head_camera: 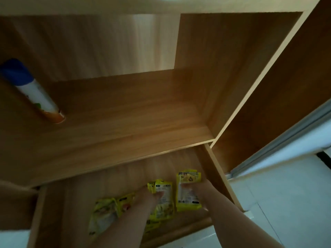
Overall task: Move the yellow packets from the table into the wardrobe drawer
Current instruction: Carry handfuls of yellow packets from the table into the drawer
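Note:
The wooden wardrobe drawer (217, 173) is pulled out at the bottom of the head view, with several yellow packets lying flat inside. My left hand (152, 197) rests on the middle yellow packet (163, 203), fingers curled on its top edge. My right hand (197, 189) touches the rightmost yellow packet (188, 192) near the drawer's right wall. Another yellow packet (104, 214) lies at the left of the drawer, partly hidden by my left forearm. Whether either hand grips its packet or only presses on it is unclear in the blur.
Above the drawer is a wardrobe shelf (125, 122) holding a spray can (34, 92) with a blue cap, lying on its side at the left. A wardrobe side panel (268, 104) and sliding-door rail (279, 144) stand at the right, over white floor (286, 203).

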